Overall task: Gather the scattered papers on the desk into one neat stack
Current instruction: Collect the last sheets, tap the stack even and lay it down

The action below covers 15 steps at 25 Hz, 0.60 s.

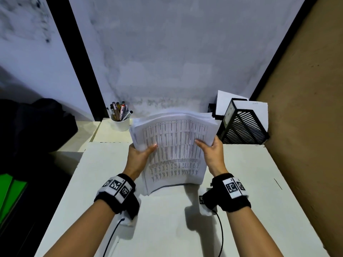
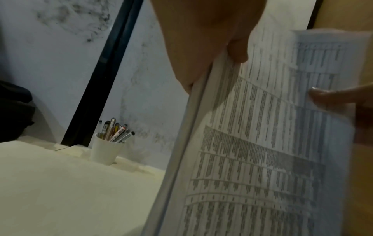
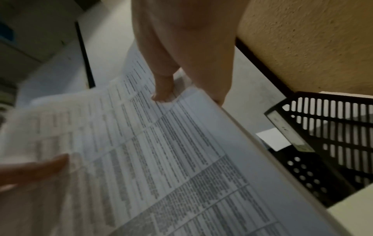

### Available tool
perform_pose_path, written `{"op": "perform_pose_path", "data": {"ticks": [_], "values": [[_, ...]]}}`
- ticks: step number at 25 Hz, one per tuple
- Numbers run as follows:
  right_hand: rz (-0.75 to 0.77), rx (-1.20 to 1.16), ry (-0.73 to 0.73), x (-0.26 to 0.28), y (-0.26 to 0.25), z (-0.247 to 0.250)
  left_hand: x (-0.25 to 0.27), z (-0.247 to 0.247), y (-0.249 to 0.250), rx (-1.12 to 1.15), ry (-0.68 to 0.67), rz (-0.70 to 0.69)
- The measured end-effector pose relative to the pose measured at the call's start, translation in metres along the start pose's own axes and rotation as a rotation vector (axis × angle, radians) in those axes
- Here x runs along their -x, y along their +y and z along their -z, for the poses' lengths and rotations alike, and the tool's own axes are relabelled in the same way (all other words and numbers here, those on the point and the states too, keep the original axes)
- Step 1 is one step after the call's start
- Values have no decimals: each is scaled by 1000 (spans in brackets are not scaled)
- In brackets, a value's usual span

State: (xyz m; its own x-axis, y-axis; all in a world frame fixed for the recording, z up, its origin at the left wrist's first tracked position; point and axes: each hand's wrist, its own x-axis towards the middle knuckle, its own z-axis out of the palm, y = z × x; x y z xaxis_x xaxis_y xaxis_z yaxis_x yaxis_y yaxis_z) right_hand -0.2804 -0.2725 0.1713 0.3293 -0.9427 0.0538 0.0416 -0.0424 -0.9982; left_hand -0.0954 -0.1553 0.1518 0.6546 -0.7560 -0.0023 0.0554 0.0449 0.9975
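Both hands, left hand (image 1: 138, 154) and right hand (image 1: 213, 152), pinch the upright paper stack (image 1: 174, 151) at mid-frame, thumbs in front, fingers curled behind.

Head view looks down over desk (image 1: 241, 182); wrist views close, flanking paper stack (image 1: 174, 149), all sharing it.

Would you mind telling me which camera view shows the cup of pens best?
The left wrist view: the cup of pens stands sharp and unobstructed on the desk. The head view shows it smaller, beside the papers. The right wrist view misses it.
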Motion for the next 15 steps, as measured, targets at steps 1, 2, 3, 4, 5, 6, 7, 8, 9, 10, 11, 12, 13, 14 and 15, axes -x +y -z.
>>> {"op": "perform_pose_path", "data": {"ticks": [1,2,3,4,5,6,7,8,9,10,11,12,13,14,15], "values": [[17,-22,0,3,2,1,0,2,0,7,11,-8],[27,-50,-13,6,7,2,0,4,0,7,12,-8],[17,-81,-35,11,11,4,2,4,-1,8,7,-9],[-3,-97,-48,14,14,5,4,4,-3,14,0,-8],[-26,-100,-52,16,14,6,7,2,-3,25,-4,-12],[-34,-109,-41,15,13,5,9,0,-2,39,-3,-25],[-13,-130,-13,14,9,3,10,-2,1,57,0,-46],[25,-154,21,12,2,-1,10,-3,5,74,10,-75],[70,-171,72,10,-5,-6,9,-5,11,91,25,-117],[117,-176,136,8,-12,-10,9,-8,19,104,48,-161],[146,-177,201,6,-18,-16,8,-12,27,119,76,-203],[151,-180,267,4,-23,-22,7,-15,34,129,108,-239],[137,-181,323,1,-25,-27,6,-18,41,125,143,-267],[111,-176,372,0,-27,-31,6,-22,48,121,186,-287],[91,-165,411,-3,-28,-34,5,-26,54,124,232,-292]]}}
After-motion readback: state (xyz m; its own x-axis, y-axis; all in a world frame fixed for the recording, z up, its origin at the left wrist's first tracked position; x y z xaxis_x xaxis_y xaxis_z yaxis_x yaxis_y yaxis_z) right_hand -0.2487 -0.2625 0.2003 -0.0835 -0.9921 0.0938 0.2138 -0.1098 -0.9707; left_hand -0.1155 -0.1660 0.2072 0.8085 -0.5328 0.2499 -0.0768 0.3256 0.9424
